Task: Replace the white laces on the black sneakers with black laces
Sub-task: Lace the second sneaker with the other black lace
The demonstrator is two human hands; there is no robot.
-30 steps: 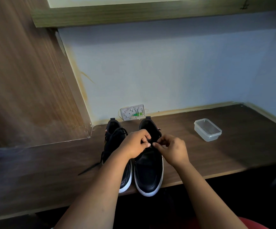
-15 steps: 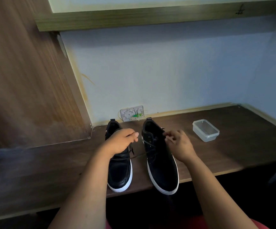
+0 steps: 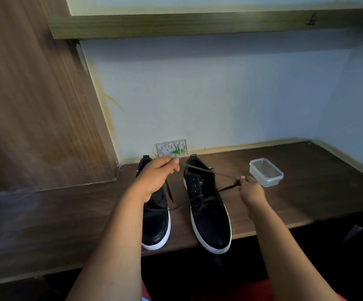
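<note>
On the tabletop (image 3: 306, 192), the left hand (image 3: 156, 179) pinches one end of the limp black lace (image 3: 200, 199) above the left sneaker (image 3: 155, 222), the right sneaker (image 3: 208, 213) carries its threaded middle, and the right hand (image 3: 251, 192) pinches the other end; light and floppy, it likely handles best by its stiff tips.

Bare desk (image 3: 319, 198) right of plastic tub (image 3: 265, 172); taut lace (image 3: 224, 175) bars gap beside sneaker (image 3: 206, 205).

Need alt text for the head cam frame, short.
Two hands pull a black lace taut across the right black sneaker; right hand pinches one end, left hand the other. Left sneaker beside it, clear plastic container on the wooden desk.
</note>
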